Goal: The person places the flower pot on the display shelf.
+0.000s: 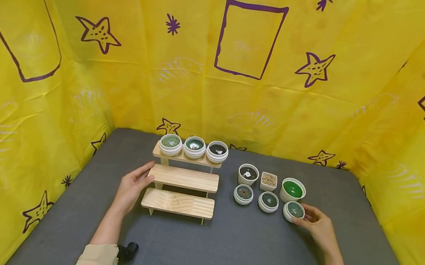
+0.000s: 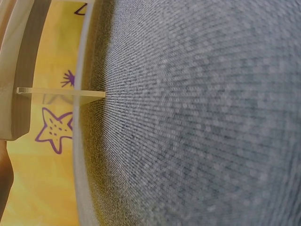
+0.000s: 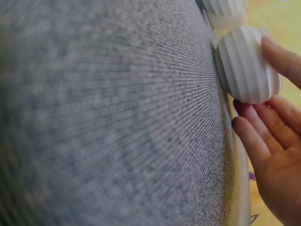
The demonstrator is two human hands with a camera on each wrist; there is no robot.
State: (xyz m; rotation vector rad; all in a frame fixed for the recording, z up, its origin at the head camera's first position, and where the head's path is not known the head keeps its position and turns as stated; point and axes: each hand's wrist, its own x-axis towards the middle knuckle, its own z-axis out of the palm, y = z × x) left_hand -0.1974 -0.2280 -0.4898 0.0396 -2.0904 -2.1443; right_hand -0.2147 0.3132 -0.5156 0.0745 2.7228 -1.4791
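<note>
My left hand (image 1: 133, 188) holds the left end of the middle board of a three-tier wooden display stand (image 1: 183, 178), thumb at the front and fingers at the back corner. In the left wrist view, the edge of a wooden board (image 2: 19, 70) shows, with a sliver of finger (image 2: 4, 174) below it. My right hand (image 1: 320, 229) grips a small white ribbed pot (image 1: 293, 212) with a green top, at the right end of the front row. The right wrist view shows that pot (image 3: 247, 66) between thumb (image 3: 284, 61) and fingers.
Three white pots (image 1: 194, 148) line the stand's top tier. Left of the gripped pot stand two similar pots (image 1: 268, 202). Behind them are a dark-filled cup (image 1: 248, 174), a square dish of grains (image 1: 268, 182) and a green-filled cup (image 1: 292, 190). Yellow cloth (image 1: 241, 105) encloses the grey table (image 1: 215, 259).
</note>
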